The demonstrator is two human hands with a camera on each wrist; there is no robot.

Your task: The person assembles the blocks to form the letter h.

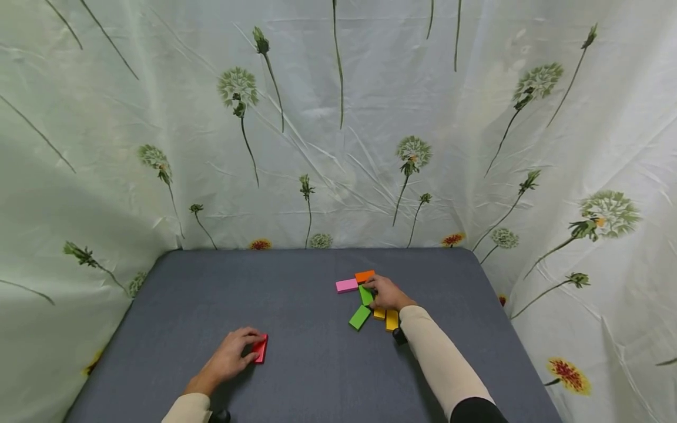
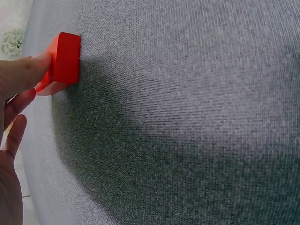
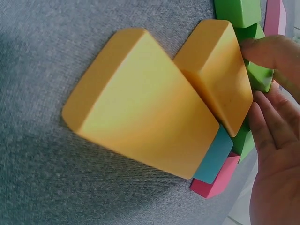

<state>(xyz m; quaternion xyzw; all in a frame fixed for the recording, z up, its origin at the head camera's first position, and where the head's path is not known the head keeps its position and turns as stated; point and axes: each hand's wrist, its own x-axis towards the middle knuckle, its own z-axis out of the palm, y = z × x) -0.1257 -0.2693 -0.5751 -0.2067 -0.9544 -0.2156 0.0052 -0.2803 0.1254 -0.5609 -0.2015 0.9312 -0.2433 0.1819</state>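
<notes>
My left hand point(image 1: 228, 356) pinches a red block point(image 1: 261, 349) on the left part of the table; in the left wrist view the thumb lies against the red block point(image 2: 66, 58). Farther right and back, my right hand point(image 1: 390, 295) has thumb and fingers about a green block point(image 1: 365, 295), seen as the small green block point(image 3: 260, 77) in the right wrist view. Around it lie a second green block point(image 1: 359, 318), a pink block point(image 1: 347, 286), an orange block point(image 1: 365, 276) and two yellow blocks point(image 1: 392, 321). My right hand partly hides this group.
In the right wrist view a teal block point(image 3: 214, 154) and a deeper pink block point(image 3: 218, 177) show beyond the large yellow block point(image 3: 150, 103). The dark grey table point(image 1: 301, 305) meets a flower-printed curtain point(image 1: 338, 147) at the back and sides.
</notes>
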